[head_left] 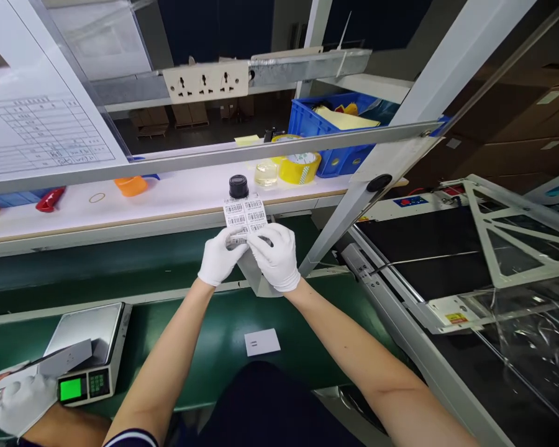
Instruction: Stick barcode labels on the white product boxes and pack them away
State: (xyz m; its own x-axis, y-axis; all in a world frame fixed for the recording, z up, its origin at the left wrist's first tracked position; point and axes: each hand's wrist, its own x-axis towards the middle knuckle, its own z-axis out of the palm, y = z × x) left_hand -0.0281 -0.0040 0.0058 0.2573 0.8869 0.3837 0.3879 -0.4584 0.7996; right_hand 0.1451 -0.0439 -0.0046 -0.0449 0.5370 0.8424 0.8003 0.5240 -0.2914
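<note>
The white-gloved left hand [221, 256] and white-gloved right hand [274, 257] were pressed close together, both pinching the lower edge of a white paper sheet of barcode labels [245, 212], held above a green conveyor belt [121, 268].

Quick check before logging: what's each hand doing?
Left hand: closed, pinching a white paper barcode label sheet.
Right hand: closed, pinching the same sheet.

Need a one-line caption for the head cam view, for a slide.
Head-camera view: white-gloved left hand and right hand hold a barcode label sheet over a green conveyor belt.
</note>
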